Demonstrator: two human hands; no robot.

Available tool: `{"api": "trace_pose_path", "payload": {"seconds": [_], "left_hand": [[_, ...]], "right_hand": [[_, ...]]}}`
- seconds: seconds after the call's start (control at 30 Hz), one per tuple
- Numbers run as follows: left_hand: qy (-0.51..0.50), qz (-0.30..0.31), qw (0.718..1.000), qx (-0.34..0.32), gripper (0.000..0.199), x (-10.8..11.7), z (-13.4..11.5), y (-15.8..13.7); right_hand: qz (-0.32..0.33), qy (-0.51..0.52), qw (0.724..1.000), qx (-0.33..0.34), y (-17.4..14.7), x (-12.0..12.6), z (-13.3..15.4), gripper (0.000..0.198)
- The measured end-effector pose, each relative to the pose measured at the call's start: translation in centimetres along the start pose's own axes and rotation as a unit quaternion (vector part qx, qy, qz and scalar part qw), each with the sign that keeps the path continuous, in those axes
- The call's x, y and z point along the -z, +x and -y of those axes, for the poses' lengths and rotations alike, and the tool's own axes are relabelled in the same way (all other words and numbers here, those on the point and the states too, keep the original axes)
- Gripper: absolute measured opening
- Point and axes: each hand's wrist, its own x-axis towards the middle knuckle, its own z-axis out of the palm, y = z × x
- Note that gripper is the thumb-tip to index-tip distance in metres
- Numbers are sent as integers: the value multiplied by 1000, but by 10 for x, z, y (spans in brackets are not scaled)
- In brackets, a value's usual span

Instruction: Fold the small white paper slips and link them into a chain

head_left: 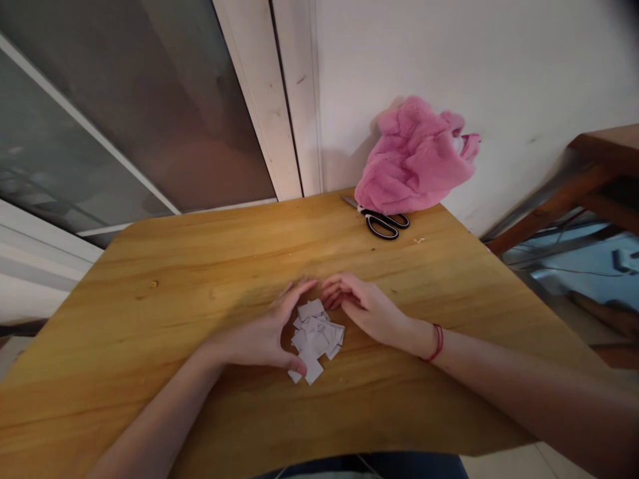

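A small heap of white paper pieces (319,336), some with dark printed or drawn lines, lies on the wooden table (224,253). My left hand (272,332) curves around the heap's left side, thumb and fingers wide apart, with the thumb tip over the lower papers. On the upper right of the heap rests my right hand (362,306), its fingers loosely bent and pointing left, close to the left fingertips. No paper shows inside the right hand. A red string bracelet (437,342) circles the right wrist.
Black-handled scissors (382,223) lie near the far edge, partly beneath a fluffy pink cloth item (417,159) against the wall. Small scraps (419,240) and a tiny yellowish bit (154,284) dot the table. A wooden frame (564,193) stands at right; a glass door (140,100) at left.
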Motion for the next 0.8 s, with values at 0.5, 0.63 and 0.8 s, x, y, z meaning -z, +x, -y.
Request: {"api": "trace_pose_path", "payload": {"seconds": [0.5, 0.63, 0.8], "left_hand": [[123, -140, 980, 75, 54, -24, -8, 13], [70, -127, 986, 86, 37, -30, -13, 13], [-8, -110, 987, 120, 31, -32, -20, 12]], "right_hand": [[-92, -28, 995, -25, 2, 3, 1, 24], [-98, -23, 994, -32, 2, 3, 1, 23], [-103, -5, 993, -54, 4, 3, 0, 21]]}}
